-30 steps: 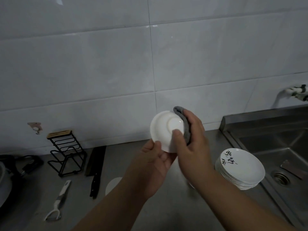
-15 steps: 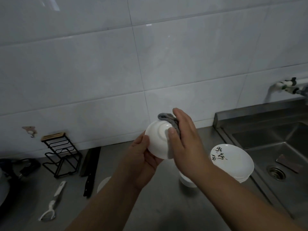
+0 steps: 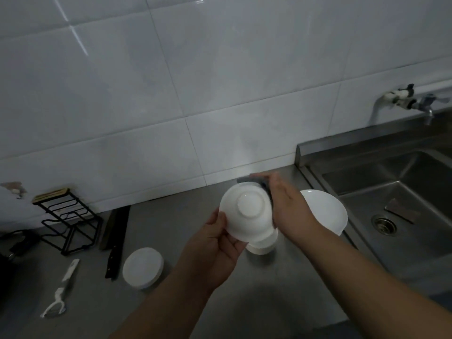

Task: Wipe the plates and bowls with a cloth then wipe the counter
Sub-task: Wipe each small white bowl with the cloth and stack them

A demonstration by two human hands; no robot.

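Note:
A white bowl is held up over the counter with its underside and foot ring facing me. My left hand grips its lower left rim from below. My right hand presses a grey cloth against the bowl's right and far side; only a strip of cloth shows past the fingers. Below the bowl stand more white bowls, mostly hidden. A stack of white plates sits to the right behind my right wrist. A small stack of white saucers lies on the counter at left.
The steel counter runs to a sink at right, with a tap on the tiled wall. On the left lie a black wire rack, a dark knife and a white peeler.
The view has tilted down and the hands have dropped toward the counter. The bowl has turned so its base faces me, and my right hand slid with the cloth to the bowl's right side.

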